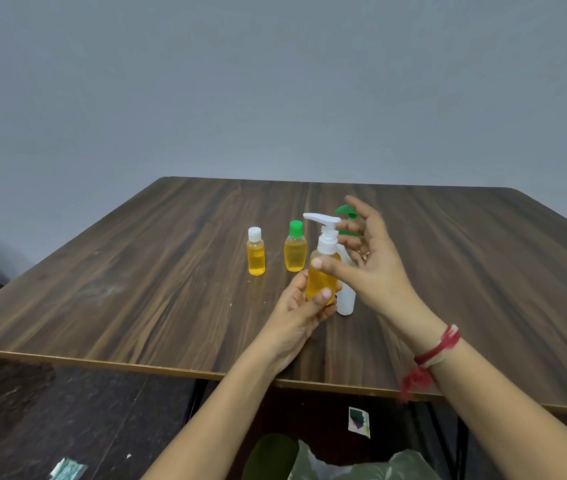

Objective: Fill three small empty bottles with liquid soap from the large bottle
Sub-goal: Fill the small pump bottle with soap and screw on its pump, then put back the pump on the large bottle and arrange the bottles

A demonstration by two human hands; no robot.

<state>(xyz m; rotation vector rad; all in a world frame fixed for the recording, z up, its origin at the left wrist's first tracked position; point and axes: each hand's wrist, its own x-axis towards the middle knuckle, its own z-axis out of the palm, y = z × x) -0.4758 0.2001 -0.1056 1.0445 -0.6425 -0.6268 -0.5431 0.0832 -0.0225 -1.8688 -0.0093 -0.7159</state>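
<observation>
Soap already fills two capped small bottles standing on the table (pixel 136 271) beyond and left of the left hand: a white-cap bottle (pixel 256 252), then a green-cap bottle (pixel 295 251), near each other but apart. The left hand (pixel 301 308) curls round the lower body of a third, the pump bottle (pixel 320 278), which is upright, full of yellow soap and has its white pump head on. Just behind it, under the right hand, stands the large bottle (pixel 346 299), pale with a green pump; it looks nearly drained. The right hand (pixel 375 268) holds nothing, its fingers spread and its thumb tip at the pump bottle's shoulder. Filling seems done; I judge the step to be seating the pump, then setting the bottle down beside the green-cap one. Room is tight by the large bottle, wide left of the left hand and right of the right; the table's near edge runs under both forearms.
</observation>
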